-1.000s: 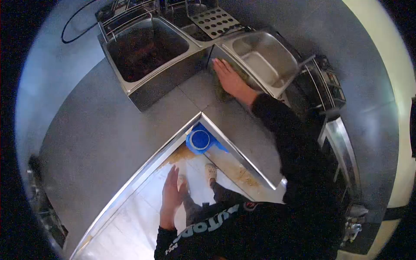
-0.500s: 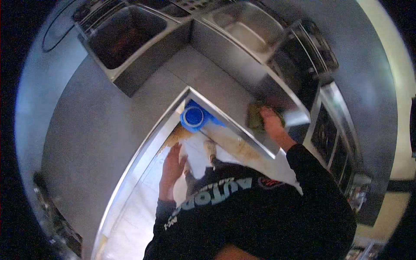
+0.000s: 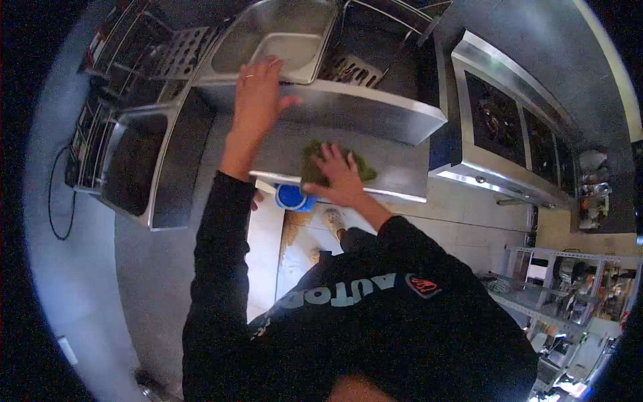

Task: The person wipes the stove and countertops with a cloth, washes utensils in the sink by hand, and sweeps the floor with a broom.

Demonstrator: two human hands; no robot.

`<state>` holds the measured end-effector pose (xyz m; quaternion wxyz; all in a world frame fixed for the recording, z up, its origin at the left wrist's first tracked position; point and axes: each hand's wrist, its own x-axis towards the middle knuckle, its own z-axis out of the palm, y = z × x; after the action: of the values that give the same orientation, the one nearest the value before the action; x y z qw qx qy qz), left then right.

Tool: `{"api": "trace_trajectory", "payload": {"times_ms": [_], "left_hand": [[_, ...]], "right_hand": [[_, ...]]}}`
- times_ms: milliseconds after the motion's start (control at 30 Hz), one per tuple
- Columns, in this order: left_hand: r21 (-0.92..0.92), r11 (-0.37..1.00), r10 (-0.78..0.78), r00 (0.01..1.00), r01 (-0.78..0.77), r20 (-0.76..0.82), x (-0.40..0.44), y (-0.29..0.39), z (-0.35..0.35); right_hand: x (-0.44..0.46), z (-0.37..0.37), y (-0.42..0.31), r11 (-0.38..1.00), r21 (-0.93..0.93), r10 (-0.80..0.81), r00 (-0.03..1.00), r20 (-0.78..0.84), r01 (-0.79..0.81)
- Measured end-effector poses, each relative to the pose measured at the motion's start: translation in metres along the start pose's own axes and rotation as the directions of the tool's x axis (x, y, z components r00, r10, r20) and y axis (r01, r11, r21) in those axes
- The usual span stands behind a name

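My right hand (image 3: 340,179) lies flat with fingers spread on a green cloth (image 3: 313,161), pressing it against the narrow steel counter (image 3: 395,161). My left hand (image 3: 256,97) is raised at the upright steel ledge behind the counter, fingers stretched out and thumb apart, holding nothing. Its fingertips reach over the ledge, in front of a steel basin (image 3: 231,50); whether they touch is unclear. Below the counter's front edge shows a blue round container (image 3: 293,197), partly hidden.
A second steel basin (image 3: 137,161) stands at the left. A gas stove (image 3: 499,124) is at the right. Shelves (image 3: 576,281) loaded with kitchenware stand at the lower right. Brown stains (image 3: 291,228) mark the floor near my feet.
The view has turned. My left hand has risen from beside the counter's front edge to the ledge. My right hand remains on the cloth, which now lies near the counter's front edge.
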<state>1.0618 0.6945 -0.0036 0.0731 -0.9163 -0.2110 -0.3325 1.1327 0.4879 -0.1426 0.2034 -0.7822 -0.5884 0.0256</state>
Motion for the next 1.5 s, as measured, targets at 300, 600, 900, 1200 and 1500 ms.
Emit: {"api": "trace_trajectory", "payload": {"times_ms": [300, 600, 900, 1200, 1500], "left_hand": [[-0.239, 0.957, 0.235, 0.926, -0.166, 0.297, 0.014, -0.087, 0.026], [-0.363, 0.912, 0.304, 0.909, -0.191, 0.285, 0.03, -0.092, 0.02], [-0.35, 0.911, 0.344, 0.866, -0.215, 0.363, 0.043, -0.107, 0.016], [-0.356, 0.919, -0.127, 0.982, 0.17, 0.14, -0.001, -0.095, -0.055], [0.021, 0.234, -0.932, 0.23, 0.972, -0.279, -0.284, 0.04, -0.259]], "right_hand": [[-0.061, -0.071, 0.083, 0.786, -0.034, 0.613, 0.772, 0.169, -0.617], [-0.012, -0.023, 0.037, 0.683, -0.265, 0.676, 0.727, -0.121, -0.68], [0.146, 0.078, -0.118, 0.982, 0.185, 0.035, 0.999, 0.03, -0.04], [0.199, 0.11, -0.161, 0.729, 0.582, -0.43, 0.903, -0.021, 0.361], [0.2, 0.112, -0.112, 0.798, 0.421, -0.527, 0.838, 0.141, 0.431]]}}
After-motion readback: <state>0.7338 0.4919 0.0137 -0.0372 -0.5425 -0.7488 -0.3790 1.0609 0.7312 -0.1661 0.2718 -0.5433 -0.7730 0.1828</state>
